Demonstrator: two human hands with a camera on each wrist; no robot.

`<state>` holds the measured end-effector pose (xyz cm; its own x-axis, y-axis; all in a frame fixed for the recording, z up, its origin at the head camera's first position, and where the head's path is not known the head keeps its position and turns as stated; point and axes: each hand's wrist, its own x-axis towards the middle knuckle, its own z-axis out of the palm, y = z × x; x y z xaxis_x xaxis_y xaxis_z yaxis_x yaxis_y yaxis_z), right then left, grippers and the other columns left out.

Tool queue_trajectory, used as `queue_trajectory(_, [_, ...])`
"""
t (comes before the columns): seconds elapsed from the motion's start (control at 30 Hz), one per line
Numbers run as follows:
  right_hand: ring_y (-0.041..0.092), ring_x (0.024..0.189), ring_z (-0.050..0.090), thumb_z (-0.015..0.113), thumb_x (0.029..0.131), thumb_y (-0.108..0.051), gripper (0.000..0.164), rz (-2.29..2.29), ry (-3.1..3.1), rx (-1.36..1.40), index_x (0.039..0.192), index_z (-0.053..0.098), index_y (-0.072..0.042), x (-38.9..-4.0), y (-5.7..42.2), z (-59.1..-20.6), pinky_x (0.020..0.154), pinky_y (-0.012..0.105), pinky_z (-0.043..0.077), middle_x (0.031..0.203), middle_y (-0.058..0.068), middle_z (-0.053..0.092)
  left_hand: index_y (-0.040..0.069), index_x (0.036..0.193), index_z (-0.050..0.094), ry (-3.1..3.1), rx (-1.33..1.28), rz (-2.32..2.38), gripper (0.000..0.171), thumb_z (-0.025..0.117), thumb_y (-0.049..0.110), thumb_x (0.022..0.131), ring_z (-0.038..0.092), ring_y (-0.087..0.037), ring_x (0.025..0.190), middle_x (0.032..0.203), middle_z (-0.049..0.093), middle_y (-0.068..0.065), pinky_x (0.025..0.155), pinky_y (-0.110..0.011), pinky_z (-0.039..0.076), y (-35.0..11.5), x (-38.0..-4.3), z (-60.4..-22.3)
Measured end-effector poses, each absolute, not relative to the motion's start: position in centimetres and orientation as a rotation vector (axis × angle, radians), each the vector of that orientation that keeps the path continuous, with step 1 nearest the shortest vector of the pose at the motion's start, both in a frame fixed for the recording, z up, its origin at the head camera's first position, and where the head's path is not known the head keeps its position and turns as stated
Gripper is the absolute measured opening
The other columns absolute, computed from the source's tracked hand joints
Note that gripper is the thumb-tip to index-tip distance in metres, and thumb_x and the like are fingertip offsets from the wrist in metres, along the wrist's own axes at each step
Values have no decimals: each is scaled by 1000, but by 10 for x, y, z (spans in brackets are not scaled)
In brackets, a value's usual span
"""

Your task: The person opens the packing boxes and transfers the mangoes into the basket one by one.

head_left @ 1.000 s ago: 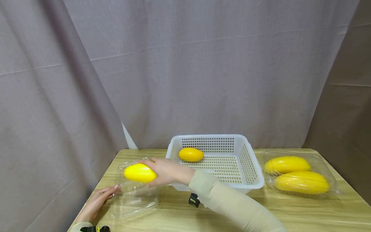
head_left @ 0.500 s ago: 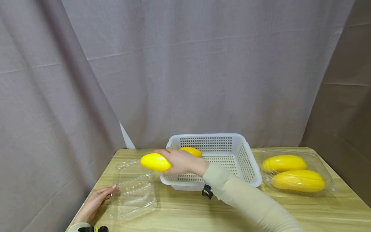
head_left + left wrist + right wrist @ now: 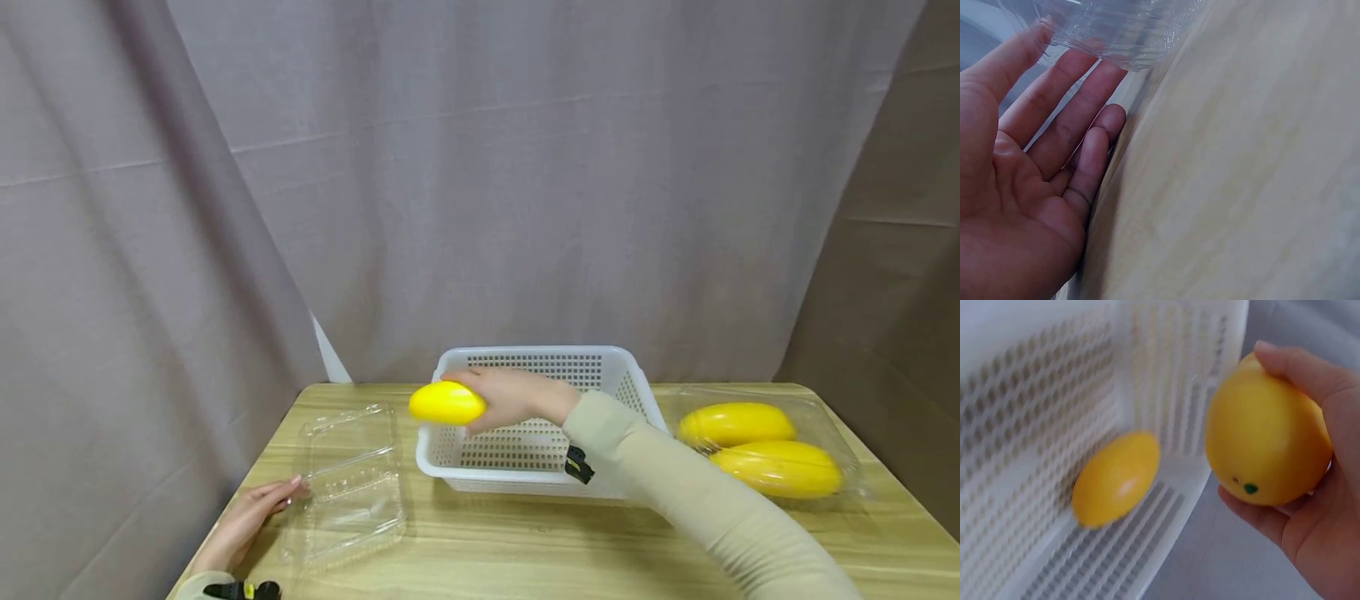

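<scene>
My right hand grips a smooth yellow mango over the left rim of a white perforated basket. In the right wrist view the thumb lies on one side of it and fingers on the other; a small green stem spot shows on its end. A second mango lies inside the basket; in the head view my right hand hides it. At the left, my left hand pinches the edge of an open clear plastic clamshell box, thumb above and fingertips beneath in the left wrist view.
Another clear plastic box stands at the table's right with two yellow fruits in it. Grey curtains hang behind and beside the wooden table. The basket stands between the two boxes.
My right hand has carried the mango from over the left clear box rightward and slightly up to the basket's left rim. My left hand stays at the box edge.
</scene>
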<state>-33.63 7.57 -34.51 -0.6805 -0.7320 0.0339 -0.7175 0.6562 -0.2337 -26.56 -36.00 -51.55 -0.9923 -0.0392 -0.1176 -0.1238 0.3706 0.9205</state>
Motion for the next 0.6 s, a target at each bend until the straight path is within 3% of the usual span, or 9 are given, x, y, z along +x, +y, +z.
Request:
queue_trajectory(0.2, [19,116,57,81,83,-37,86,-288,2817,-1161,155,37,-24,-351,99,-340,97,43,47,143,5,54,0,120,72,2531,-161,1756,46,61,40,101,59,2,107,126,69,-8,91,-17,46,-356,-264,-516])
queue_trajectory(0.47, [29,123,56,82,83,-35,88,-276,2822,-1125,156,36,-15,-365,116,-344,103,50,45,146,15,52,2,120,73,2533,-154,1752,46,60,42,101,58,3,107,127,69,-6,92,-16,45,-355,-264,-513])
queue_trajectory(0.6, [32,125,56,83,82,-35,89,-235,2820,-1085,156,36,-19,-369,118,-353,104,54,44,146,14,52,1,120,72,2524,-145,1767,46,60,41,101,58,3,108,127,68,-7,92,-17,45,-355,-264,-516])
